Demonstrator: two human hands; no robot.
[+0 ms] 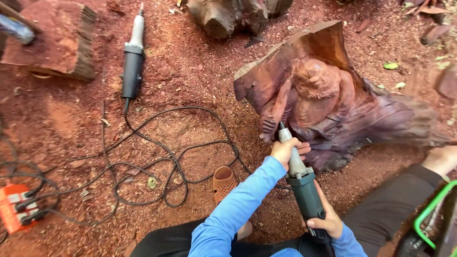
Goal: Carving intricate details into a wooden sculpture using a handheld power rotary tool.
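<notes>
Long bright-blue sleeves [238, 204], dark trousers [390, 209], and an orange perforated clog [223, 183].

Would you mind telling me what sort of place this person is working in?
Most likely an outdoor woodcarving yard. A half-carved log lies on ground covered in red sawdust, both hands hold a grinder against it, and a second grinder lies nearby with cords.

Reddish-brown carving [323, 100]; grey-and-dark-green grinder [302, 190]; blue sleeves [238, 209]; orange power strip [14, 207] at eight o'clock; red sawdust [190, 62].
</notes>
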